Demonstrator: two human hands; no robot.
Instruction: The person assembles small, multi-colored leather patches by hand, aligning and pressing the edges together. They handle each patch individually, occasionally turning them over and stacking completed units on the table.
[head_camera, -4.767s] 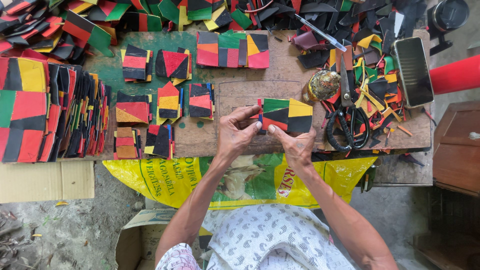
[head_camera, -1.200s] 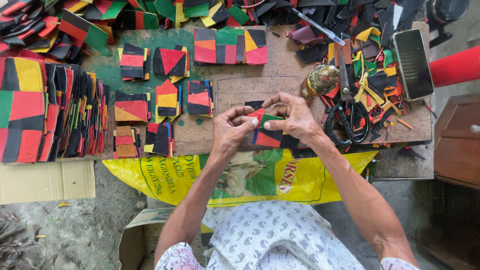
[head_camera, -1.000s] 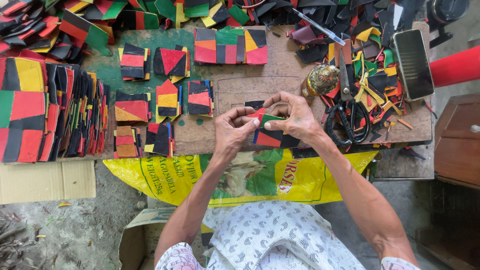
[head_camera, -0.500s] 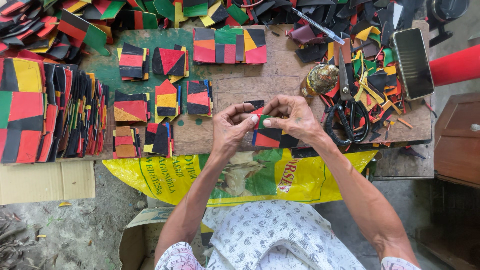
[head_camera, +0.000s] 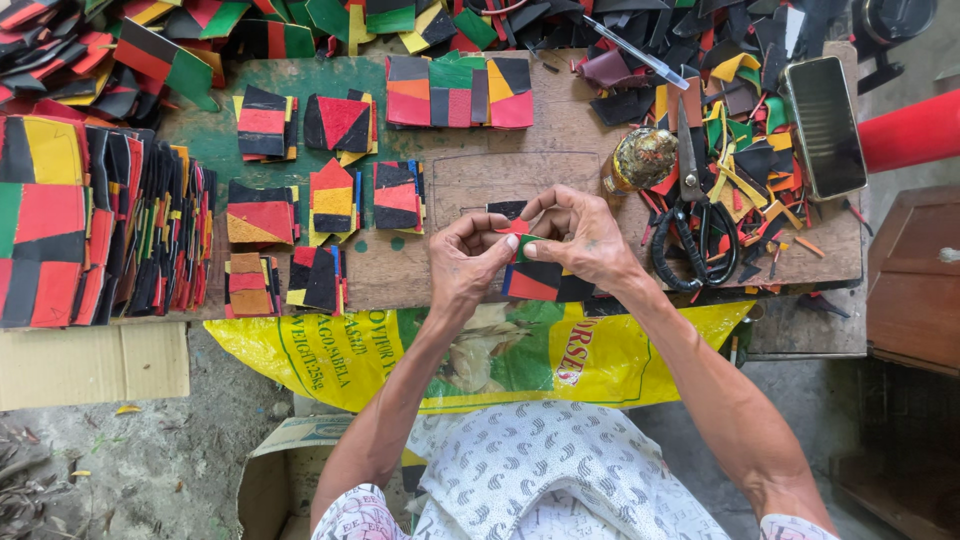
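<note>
Head view: both hands pinch a small multicoloured patch piece at frame centre, over the wooden worktop (head_camera: 560, 160).
Largest first: worktop spans the upper half, with big stacks of red, black, yellow and green panels (head_camera: 60, 240) at far left, smaller sorted piles (head_camera: 330, 200) left of centre, a scrap heap (head_camera: 740, 110) and black-handled scissors (head_camera: 695, 230) at right, and a dark phone (head_camera: 825, 125) upper right. Left hand (head_camera: 470, 260) and right hand (head_camera: 585, 240) meet at the patch piece (head_camera: 530, 270); fingers of both are closed narrow on its top edge, where a red and green bit shows. To do it well, I'd judge: keep the piece flat on the worktop, pinch close to the seam, line up edges before pressing, and stay clear of the scissors.
</note>
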